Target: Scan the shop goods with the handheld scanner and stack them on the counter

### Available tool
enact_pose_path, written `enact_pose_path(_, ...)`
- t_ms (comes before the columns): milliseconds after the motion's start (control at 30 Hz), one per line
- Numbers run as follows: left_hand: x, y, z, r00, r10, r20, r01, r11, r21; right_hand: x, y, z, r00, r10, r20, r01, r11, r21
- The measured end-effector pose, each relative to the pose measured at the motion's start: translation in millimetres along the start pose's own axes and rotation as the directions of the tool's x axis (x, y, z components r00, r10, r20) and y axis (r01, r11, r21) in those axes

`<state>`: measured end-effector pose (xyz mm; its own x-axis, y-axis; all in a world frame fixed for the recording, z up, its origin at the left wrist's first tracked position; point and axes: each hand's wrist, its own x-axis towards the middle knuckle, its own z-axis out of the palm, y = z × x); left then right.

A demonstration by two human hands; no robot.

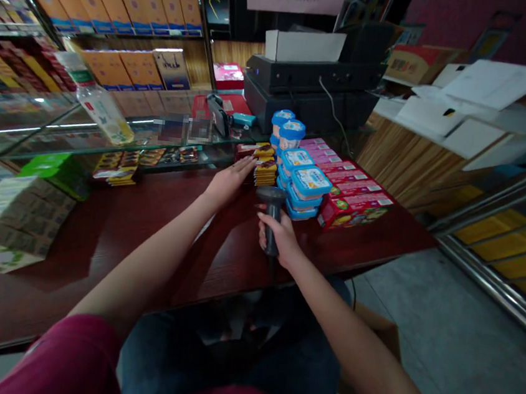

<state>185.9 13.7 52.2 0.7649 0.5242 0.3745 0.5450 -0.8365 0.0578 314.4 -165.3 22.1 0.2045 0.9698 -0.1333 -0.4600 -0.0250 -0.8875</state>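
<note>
My right hand (282,233) is wrapped round the handle of a dark barcode scanner (274,214), held upright above the counter. Stretched forward, my left hand (233,180) has its fingers extended and reaches the edge of a pile of yellow-and-brown snack packets (264,171). Whether the fingertips press on the packets or rest beside them is hard to tell. Just right of the packets stand stacked blue-lidded tubs (310,182), close to the scanner head. Beyond these tubs lie rows of red boxes (356,200).
The dark red counter (155,242) has an edge near my lap. A bottle (101,105), a green pack (56,172) and pale boxed packs (11,221) are at left. A black till machine (311,95) stands behind. Open white cartons (464,111) sit at right.
</note>
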Motion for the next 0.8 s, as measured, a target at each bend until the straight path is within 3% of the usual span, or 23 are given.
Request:
enact_pose_path(167, -58, -45, -2, 0.974, -0.022, -0.226, 0.007, 0.998, -0.067, 13, 9, 20, 0.995, 0.059, 0.086, -0.058, 0.998, -0.019)
enact_pose_path(267, -114, -94, -15, 0.956, -0.176, -0.237, 0.176, 0.984, -0.019, 27, 19, 45, 0.977, 0.113, 0.180, -0.110, 0.994, -0.025)
enact_pose_path(367, -171, -145, -35, 0.905, -0.353, -0.238, 0.370, 0.928, 0.033, 45, 34, 80, 0.945, 0.170, 0.281, -0.175, 0.985, -0.007)
enact_pose_path(467, -210, -185, -50, 0.856, -0.459, -0.240, 0.483, 0.874, 0.051, 64, 51, 120, 0.905, 0.203, 0.375, -0.225, 0.974, 0.016)
enact_pose_path(633, -228, -224, -46, 0.774, -0.576, -0.262, 0.602, 0.798, 0.023, 89, 77, 178, 0.839, 0.234, 0.490, -0.277, 0.961, 0.015)
enact_pose_path(700, -228, -231, -41, 0.737, -0.622, -0.263, 0.645, 0.764, 0.002, 95, 84, 190, 0.821, 0.236, 0.519, -0.282, 0.959, 0.009)
enact_pose_path(800, -228, -232, -40, 0.738, -0.620, -0.267, 0.627, 0.776, -0.069, 98, 88, 194, 0.796, 0.229, 0.561, -0.278, 0.961, 0.001)
